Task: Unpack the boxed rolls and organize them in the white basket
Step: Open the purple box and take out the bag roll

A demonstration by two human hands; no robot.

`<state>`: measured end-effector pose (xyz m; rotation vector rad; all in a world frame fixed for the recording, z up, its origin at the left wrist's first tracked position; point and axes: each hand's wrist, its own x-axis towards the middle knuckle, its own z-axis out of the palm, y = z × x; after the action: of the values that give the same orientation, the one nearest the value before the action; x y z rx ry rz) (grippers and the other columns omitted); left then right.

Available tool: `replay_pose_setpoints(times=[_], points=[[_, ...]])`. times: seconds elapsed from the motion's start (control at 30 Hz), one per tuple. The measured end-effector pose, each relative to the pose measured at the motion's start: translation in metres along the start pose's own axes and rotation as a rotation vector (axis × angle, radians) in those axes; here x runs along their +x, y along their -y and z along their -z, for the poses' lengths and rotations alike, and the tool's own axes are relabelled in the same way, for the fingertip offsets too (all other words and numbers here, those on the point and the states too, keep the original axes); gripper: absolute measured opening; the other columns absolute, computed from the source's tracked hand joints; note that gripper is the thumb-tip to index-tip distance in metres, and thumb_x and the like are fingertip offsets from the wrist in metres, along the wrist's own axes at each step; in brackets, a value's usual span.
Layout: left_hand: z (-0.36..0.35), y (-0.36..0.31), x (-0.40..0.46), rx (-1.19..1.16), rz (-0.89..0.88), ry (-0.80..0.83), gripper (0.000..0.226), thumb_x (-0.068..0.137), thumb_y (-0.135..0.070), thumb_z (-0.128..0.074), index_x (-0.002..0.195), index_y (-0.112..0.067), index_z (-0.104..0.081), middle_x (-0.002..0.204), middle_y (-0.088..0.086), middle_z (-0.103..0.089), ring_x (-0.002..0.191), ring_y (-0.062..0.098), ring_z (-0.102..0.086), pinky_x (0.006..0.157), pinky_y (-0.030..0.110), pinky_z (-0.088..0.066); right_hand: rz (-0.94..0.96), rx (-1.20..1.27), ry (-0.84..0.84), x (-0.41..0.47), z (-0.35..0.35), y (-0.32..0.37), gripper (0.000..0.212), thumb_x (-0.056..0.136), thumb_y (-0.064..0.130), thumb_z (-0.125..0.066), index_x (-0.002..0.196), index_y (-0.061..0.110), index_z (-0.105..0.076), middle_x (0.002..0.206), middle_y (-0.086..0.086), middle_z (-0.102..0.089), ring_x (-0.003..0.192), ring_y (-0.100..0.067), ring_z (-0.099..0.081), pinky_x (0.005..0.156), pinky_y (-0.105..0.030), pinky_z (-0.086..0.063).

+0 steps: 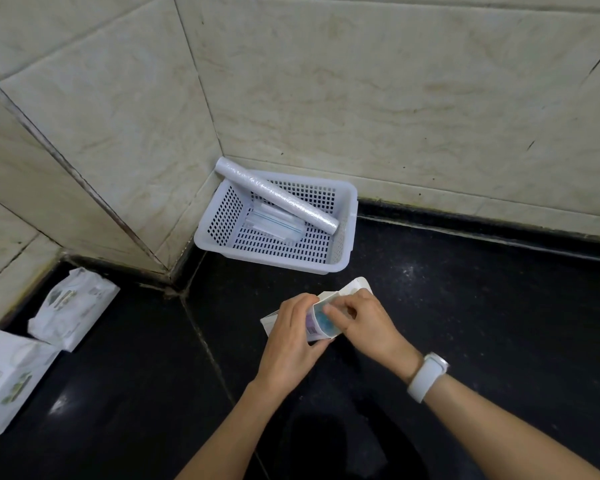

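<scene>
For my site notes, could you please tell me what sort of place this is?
Probably a kitchen or bathroom counter corner at home: a black polished countertop meets beige marble-look wall tiles, and wrapped tissue packs lie beside a white basket.

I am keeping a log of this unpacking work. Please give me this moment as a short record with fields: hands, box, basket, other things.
left hand: wrapped around the small box, holding it above the black counter
right hand: fingers at the box's open end
box: end flap open, contents not yet out
white basket: in the wall corner
in basket: long roll lying slanted, one end over the rim; flat clear packets on the bottom
other things: two white packages at far left
</scene>
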<state>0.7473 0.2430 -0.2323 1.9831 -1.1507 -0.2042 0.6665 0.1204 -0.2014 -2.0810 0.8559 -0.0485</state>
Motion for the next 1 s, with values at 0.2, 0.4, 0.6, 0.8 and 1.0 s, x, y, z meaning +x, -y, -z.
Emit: replay_pose_setpoints(times=[0.2, 0.4, 0.6, 0.8, 1.0], points=[[-0.003, -0.003, 0.0, 0.001, 0.016, 0.008, 0.058, 0.07, -0.02, -0.075, 0.121, -0.013, -0.047, 0.12, -0.003, -0.05, 0.108, 0.002, -0.042, 0.084, 0.014, -0.04, -0.024, -0.15, -0.066, 0.003, -0.008, 0.003, 0.031, 0.073, 0.045, -0.057, 0.091, 0.02, -0.06, 0.089, 0.004, -0.039, 0.089, -0.015, -0.045, 0.066, -0.03, -0.04], [-0.004, -0.004, 0.003, 0.029, 0.016, 0.009, 0.062, 0.07, -0.024, -0.077, 0.122, -0.014, -0.045, 0.122, 0.0, -0.05, 0.11, 0.004, -0.04, 0.09, 0.026, -0.046, 0.056, 0.0, -0.098, 0.004, -0.006, -0.008, 0.01, 0.081, 0.023, -0.06, 0.074, 0.024, -0.053, 0.088, 0.008, -0.037, 0.088, -0.013, -0.045, 0.072, -0.025, -0.04], [-0.001, -0.002, 0.013, 0.081, 0.022, 0.019, 0.067, 0.068, -0.027, -0.078, 0.124, -0.018, -0.043, 0.123, -0.003, -0.049, 0.109, -0.002, -0.034, 0.09, 0.019, -0.038, 0.142, 0.166, -0.207, -0.003, 0.015, -0.019, 0.022, 0.084, 0.019, -0.056, 0.071, 0.032, -0.045, 0.073, 0.012, -0.054, 0.068, 0.002, -0.052, 0.056, -0.007, -0.039], [0.001, -0.002, 0.022, 0.099, 0.027, 0.051, 0.067, 0.068, -0.029, -0.077, 0.124, -0.024, -0.041, 0.121, -0.008, -0.048, 0.104, -0.005, -0.031, 0.093, 0.02, -0.036, 0.126, 0.353, -0.126, -0.001, 0.034, -0.033, 0.05, 0.087, 0.015, -0.055, 0.124, 0.041, -0.033, 0.096, 0.011, -0.059, 0.088, -0.007, -0.059, 0.076, -0.018, -0.048], [0.012, 0.005, 0.022, 0.107, 0.044, 0.14, 0.074, 0.069, -0.032, -0.075, 0.132, -0.024, -0.038, 0.127, -0.007, -0.046, 0.114, 0.007, -0.038, 0.1, 0.027, -0.034, 0.195, 0.221, 0.008, -0.004, 0.04, -0.037, 0.046, 0.084, -0.004, -0.046, 0.083, 0.039, -0.063, 0.096, 0.008, -0.052, 0.09, -0.019, -0.055, 0.08, -0.021, -0.042]])
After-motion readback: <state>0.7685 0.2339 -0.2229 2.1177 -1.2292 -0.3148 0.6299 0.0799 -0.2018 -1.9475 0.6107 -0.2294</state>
